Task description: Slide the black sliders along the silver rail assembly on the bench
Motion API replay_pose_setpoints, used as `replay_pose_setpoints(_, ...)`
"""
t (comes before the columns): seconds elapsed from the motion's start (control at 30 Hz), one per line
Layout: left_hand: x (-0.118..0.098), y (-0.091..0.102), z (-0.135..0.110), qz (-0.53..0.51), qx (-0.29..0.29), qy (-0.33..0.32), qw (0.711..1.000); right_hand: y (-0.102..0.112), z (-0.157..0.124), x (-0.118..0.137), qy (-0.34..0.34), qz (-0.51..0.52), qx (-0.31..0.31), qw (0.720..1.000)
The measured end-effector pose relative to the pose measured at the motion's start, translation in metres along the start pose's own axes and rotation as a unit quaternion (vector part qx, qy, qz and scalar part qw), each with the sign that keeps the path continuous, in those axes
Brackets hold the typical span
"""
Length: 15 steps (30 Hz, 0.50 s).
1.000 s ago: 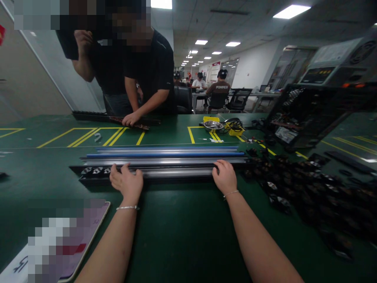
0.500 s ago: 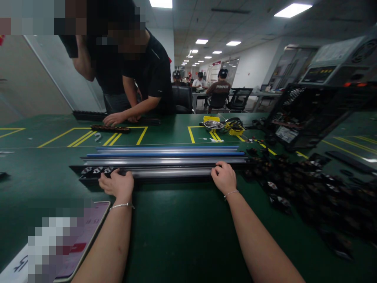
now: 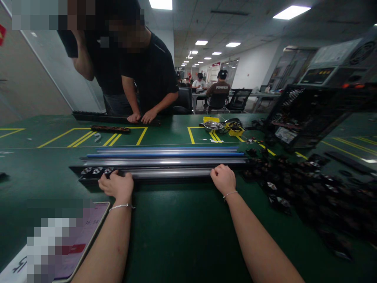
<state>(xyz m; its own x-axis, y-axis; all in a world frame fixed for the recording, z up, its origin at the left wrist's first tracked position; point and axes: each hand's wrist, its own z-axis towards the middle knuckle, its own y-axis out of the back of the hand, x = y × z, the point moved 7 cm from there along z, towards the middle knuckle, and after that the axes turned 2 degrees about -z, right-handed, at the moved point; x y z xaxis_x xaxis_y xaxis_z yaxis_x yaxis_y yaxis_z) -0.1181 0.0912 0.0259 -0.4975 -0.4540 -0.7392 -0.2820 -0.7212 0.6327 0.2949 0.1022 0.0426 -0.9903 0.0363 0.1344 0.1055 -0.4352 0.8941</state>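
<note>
Long black channel with a shiny grey inside lies crosswise in front of me. My left hand grips its near side towards the left, fingers bent over the edge and thumb apart. Just beyond those fingers, small black and silver parts sit in a row at the channel's left end. Close to the channel's right end, my right hand curls its fingers over the edge; the fingertips are partly hidden. Directly behind are a second grey-and-black channel and a blue-edged strip.
A pile of black parts spreads on the right, before an opened computer case. A phone lies at lower left. Across the green table, a co-worker's hands touch a black rail. A metal bowl stands further back.
The co-worker's hands have moved right and come together on the far black rail, away from the dark strip. My own hands stay almost where they were on the channel.
</note>
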Motion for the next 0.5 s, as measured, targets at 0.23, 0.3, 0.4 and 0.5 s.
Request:
replay_pose_setpoints(0.23,0.0009,-0.0016,-0.0002,-0.004,-0.002,-0.004,1.000,-0.0003,-0.0004,0.0001,-0.006,-0.017,0.012,1.000)
replay_pose_setpoints(0.3,0.0009,-0.0016,-0.0003,-0.006,-0.001,-0.003,1.000,-0.0007,-0.0004,0.0004,-0.005,-0.021,0.015,1.000)
replay_pose_setpoints(0.4,0.0009,-0.0017,-0.0002,-0.009,0.001,0.001,1.000,-0.0013,-0.0003,0.0007,-0.005,-0.026,0.021,0.999)
replay_pose_setpoints(0.5,0.0000,-0.0007,-0.0007,-0.007,0.004,0.003,1.000,-0.0011,-0.0004,0.0008,-0.006,-0.028,0.022,0.999)
